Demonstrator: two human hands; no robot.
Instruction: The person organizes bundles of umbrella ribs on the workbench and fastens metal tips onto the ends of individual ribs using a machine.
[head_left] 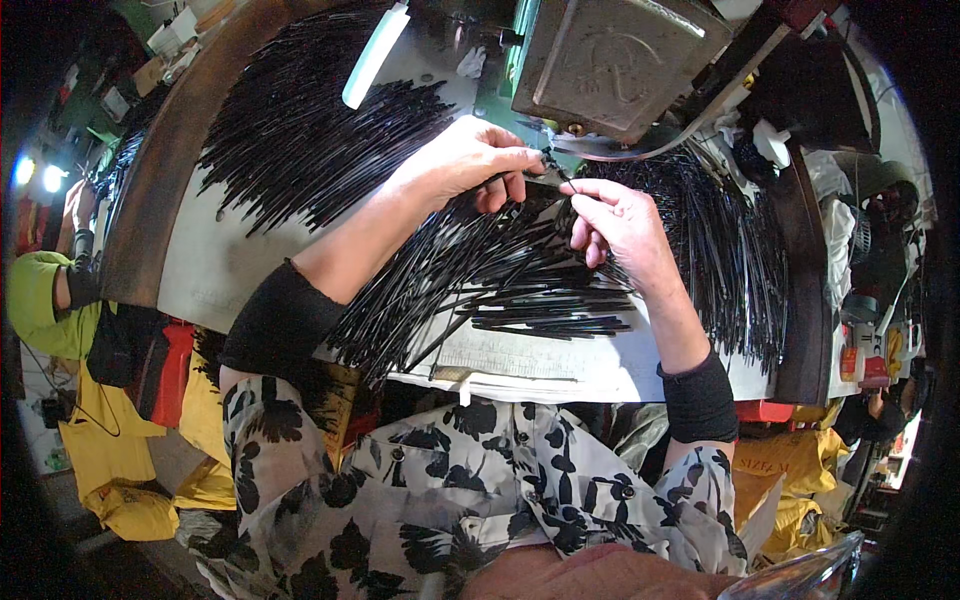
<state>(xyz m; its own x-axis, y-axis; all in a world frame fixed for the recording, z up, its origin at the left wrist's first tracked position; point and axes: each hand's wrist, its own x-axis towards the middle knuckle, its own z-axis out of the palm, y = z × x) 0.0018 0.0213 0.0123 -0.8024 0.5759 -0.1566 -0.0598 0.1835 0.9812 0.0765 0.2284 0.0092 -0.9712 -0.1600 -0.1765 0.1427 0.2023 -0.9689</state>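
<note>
I see lots of thin black strips (520, 275), long and shiny like skinny sticks. They lie in a big messy pile on the white table (210, 270), right under my hands. More black strips (300, 130) fan out on the far left side of the table, and another bunch (730, 250) hangs on the right.

My left hand (465, 160) is curled, not spread. Its fingers (520, 160) are pressed together at the tips and pinch the end of one strip, just below the grey metal machine (610, 60). The other fingers rest on the pile.

My right hand (620, 225) is close beside it. Its thumb and first finger pinch the same small spot, and the other fingers are bent loosely over the strips. The two hands almost touch at the fingertips.

A white tube light (375, 55) sits above the table. A paper ruler strip (510, 355) lies at the near edge of the table.
</note>
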